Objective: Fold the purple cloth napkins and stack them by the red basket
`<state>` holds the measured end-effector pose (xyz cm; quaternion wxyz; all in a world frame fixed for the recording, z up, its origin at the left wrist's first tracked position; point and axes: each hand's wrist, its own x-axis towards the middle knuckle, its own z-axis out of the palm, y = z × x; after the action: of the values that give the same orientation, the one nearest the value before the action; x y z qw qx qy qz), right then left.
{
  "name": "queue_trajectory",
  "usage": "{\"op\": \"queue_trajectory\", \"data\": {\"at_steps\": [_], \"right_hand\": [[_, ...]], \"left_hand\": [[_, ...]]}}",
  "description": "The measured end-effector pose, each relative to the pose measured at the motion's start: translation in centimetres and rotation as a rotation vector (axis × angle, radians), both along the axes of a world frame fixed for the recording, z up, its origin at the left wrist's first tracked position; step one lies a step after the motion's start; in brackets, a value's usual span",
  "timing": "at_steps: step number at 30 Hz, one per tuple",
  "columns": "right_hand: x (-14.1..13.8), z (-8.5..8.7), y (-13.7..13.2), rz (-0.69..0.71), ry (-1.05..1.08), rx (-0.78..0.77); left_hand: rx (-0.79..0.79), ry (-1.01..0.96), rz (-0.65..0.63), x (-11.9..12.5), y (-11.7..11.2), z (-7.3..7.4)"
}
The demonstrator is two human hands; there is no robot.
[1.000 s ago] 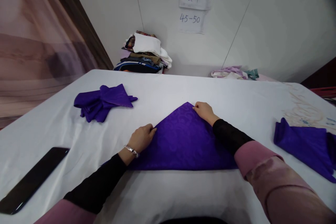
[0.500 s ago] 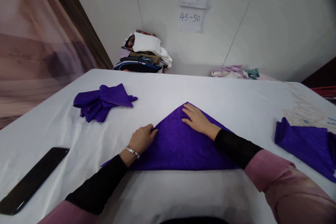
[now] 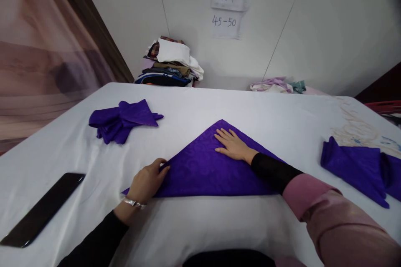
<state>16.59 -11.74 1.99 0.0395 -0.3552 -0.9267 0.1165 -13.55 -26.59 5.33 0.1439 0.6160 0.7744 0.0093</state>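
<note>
A purple patterned napkin (image 3: 200,167) lies flat in a triangle, its peak pointing away from me and its long folded edge towards me. My left hand (image 3: 148,181), with a silver bracelet at the wrist, pinches the napkin's left slanting edge between thumb and fingers. The left corner of the cloth pokes out past that hand. Near the peak, my right hand (image 3: 232,145) rests flat on the cloth with fingers spread. The right corner is hidden beneath my right sleeve.
On the white-covered table (image 3: 200,106), a bunched purple cloth (image 3: 125,120) lies at left and a folded purple cloth (image 3: 357,164) at right. A dark phone-like slab (image 3: 44,210) sits front left. Stacked clothes (image 3: 172,64) stand behind the table, by the wall.
My left hand has slid down the napkin's left edge, towards me and leftwards. My right hand has shifted slightly back from the peak, its fingers more spread.
</note>
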Motion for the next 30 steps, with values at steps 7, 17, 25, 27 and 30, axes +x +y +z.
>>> {"op": "queue_trajectory", "data": {"at_steps": [7,17,25,27,30], "right_hand": [[0.2,-0.4,0.1,0.012,-0.021,0.020],[-1.6,2.7,-3.7,-0.087,-0.045,-0.050],[1.7,2.9,-14.9,-0.072,0.061,-0.061],[3.4,2.1,-16.0,-0.095,0.042,-0.058],[5.7,1.1,-16.3,-0.133,0.021,-0.046]], "left_hand": [[0.076,0.102,0.182,-4.7,-4.4,-0.5],[0.596,-0.126,-0.508,5.1,-1.3,0.0],[0.400,-0.014,-0.750,11.7,-1.8,-3.7],[0.393,0.018,-0.737,11.6,-1.6,-4.2],[0.380,0.057,-0.740,11.5,-1.3,-4.4]]}}
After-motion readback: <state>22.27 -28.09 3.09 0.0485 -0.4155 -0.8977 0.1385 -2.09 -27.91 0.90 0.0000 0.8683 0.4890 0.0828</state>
